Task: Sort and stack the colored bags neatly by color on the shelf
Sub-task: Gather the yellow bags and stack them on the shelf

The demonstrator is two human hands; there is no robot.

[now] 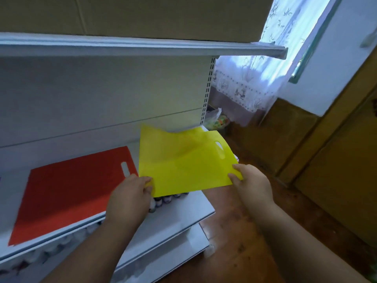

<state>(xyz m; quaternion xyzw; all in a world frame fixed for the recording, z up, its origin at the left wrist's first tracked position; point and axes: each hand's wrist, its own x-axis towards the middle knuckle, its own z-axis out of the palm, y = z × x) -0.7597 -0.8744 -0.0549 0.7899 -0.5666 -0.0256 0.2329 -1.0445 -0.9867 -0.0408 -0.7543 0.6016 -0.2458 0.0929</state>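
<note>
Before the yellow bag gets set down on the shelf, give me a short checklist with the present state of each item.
1. Both hands hold the yellow bag: ok, left hand and right hand each pinch a near corner.
2. Bag is flat: not ok, it sags in the middle and its far edge curls up.
3. Landing spot beside the red bag is free: cannot tell, the yellow bag covers that part of the shelf.
4. Colours kept apart: ok, yellow sits right of red, not over it.
5. Red bag lies flat: ok.
</note>
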